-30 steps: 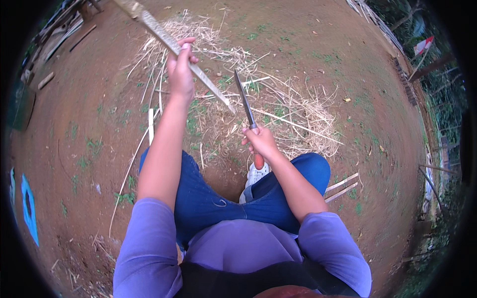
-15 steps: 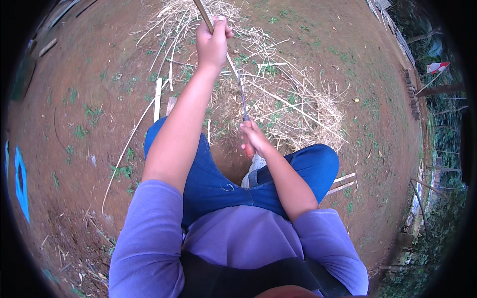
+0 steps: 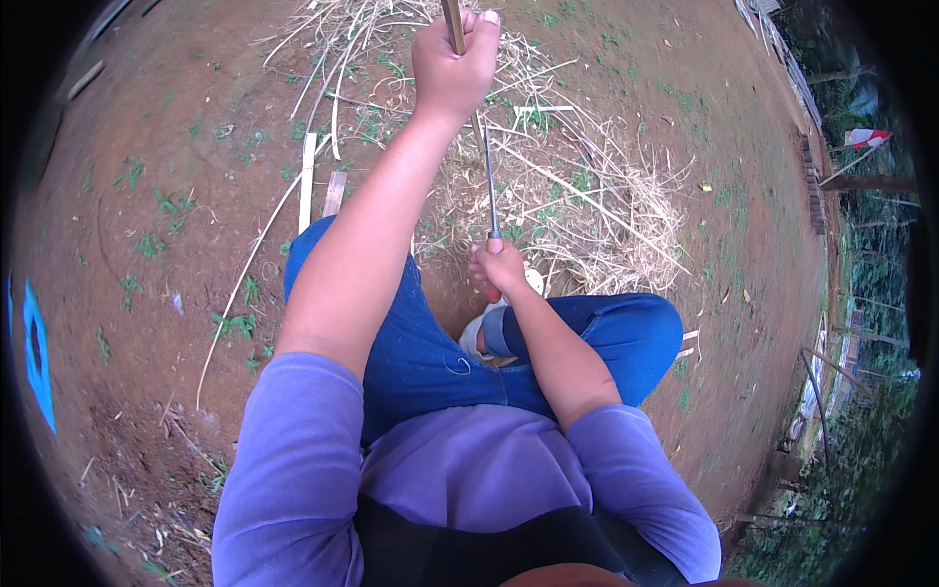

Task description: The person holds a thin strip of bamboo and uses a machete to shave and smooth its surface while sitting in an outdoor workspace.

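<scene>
My left hand (image 3: 452, 80) is stretched far out in front of me. Its fingers are wrapped round a narrow brown strip (image 3: 452, 22), apparently bamboo, which runs out past the top of the picture; a short length shows below the fist. Nearer my lap, my right hand (image 3: 502, 266) grips a knife (image 3: 491, 186) by its orange-red handle. The slim dark blade points away from me, close beside the strip's lower end. Whether blade and strip touch I cannot tell.
Pale shavings (image 3: 626, 225) lie in a tangled heap beyond my legs, with more farther off. Flat pale slats (image 3: 307, 186) lie by my left knee. I sit on brown earth with my blue-trousered legs (image 3: 606, 333) bent. A red and white flag (image 3: 866, 138) stands far right.
My left hand has moved up and to the right with the strip. The knife blade stands straighter and more of it shows. My right hand has shifted only slightly.
</scene>
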Demonstrator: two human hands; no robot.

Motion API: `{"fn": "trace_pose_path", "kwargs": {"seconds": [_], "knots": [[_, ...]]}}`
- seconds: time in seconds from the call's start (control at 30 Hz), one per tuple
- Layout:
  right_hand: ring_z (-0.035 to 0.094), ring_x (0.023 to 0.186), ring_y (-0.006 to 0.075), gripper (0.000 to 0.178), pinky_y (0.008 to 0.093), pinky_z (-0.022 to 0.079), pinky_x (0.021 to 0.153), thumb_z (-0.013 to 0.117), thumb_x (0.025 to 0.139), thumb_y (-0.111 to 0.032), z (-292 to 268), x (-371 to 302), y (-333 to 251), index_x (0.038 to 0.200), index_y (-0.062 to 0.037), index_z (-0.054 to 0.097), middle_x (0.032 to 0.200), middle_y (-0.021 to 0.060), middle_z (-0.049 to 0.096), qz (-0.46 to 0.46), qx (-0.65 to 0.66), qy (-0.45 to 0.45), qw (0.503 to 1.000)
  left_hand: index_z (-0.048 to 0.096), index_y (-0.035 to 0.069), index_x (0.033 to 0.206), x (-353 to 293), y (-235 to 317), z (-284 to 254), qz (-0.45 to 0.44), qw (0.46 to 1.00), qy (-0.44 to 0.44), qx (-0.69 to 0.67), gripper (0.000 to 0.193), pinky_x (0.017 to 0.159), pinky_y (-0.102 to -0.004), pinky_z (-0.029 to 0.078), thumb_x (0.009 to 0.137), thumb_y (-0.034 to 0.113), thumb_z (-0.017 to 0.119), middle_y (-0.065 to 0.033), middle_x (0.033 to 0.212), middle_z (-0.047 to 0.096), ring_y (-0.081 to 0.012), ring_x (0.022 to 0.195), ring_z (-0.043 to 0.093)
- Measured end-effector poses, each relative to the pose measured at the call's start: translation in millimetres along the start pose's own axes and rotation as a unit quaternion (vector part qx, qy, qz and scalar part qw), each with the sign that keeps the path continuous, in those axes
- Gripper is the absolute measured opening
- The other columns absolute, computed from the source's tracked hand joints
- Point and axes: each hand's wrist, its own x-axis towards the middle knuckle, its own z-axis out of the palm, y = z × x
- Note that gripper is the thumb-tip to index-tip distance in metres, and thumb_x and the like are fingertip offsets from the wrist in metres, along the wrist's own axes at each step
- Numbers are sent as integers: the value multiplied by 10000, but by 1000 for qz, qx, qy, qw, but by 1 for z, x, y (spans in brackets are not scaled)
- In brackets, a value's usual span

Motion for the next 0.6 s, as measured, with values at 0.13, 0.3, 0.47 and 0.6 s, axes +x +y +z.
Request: {"fn": "trace_pose_path", "kwargs": {"seconds": [0.13,0.3,0.47,0.6], "knots": [[611,540,121,267,277,498,485,701,968,-233,8,-19,-38,822,-60,560,677,43,628,-7,45,-25,999,576,73,752,0,6,13,28,997,54,-51,266,520,-310,352,997,170,608,64,613,488,-67,582,477],[574,502,119,357,295,467,478,749,932,-300,11,-55,-125,772,-74,522,608,23,578,-105,-1,-25,994,649,22,999,8,-6,27,122,975,160,-95,143,669,-313,465,999,149,585,-14,835,626,-117,765,586],[544,449,106,358,279,451,440,765,925,-320,14,-20,-99,790,-90,527,595,-6,549,-196,-48,21,979,644,27,1021,7,-12,25,184,971,146,-34,132,659,-287,467,1006,133,567,0,855,624,-125,762,602],[531,450,122,326,301,436,427,727,941,-238,-5,18,-33,749,-97,505,593,2,543,-7,-80,10,997,565,91,900,-2,-8,18,82,988,81,-98,112,499,-239,345,1008,119,557,52,703,499,-53,565,466]]}}
